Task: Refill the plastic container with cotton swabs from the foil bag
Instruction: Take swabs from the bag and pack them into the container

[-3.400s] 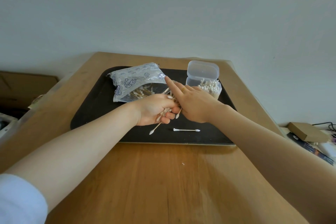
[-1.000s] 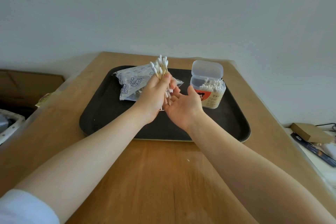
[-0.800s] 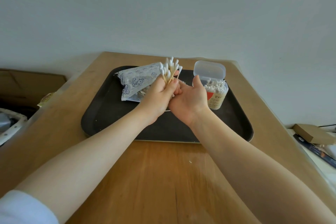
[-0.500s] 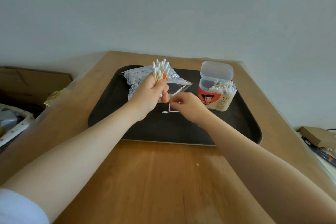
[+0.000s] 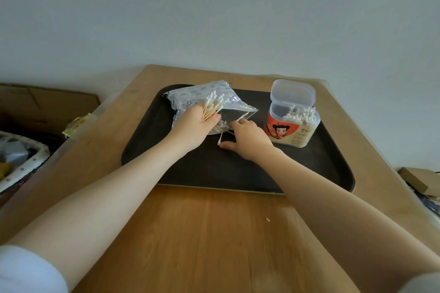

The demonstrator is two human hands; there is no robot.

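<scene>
The silver foil bag lies at the back left of the black tray, its mouth open toward the right. My left hand grips a bundle of cotton swabs with their white tips fanned upward over the bag. My right hand is low on the tray beside the bag's mouth, its fingertips pinching loose swabs that lie there. The plastic container stands at the right of the tray with its lid flipped up, swabs filling its right half.
The tray sits on a wooden table against a pale wall. A cardboard box and a basket are off the table's left edge. Small boxes lie off the right edge.
My right hand has dropped from beside the left hand down to the tray and taken hold of loose swabs. My left hand has lowered its bundle toward the bag.
</scene>
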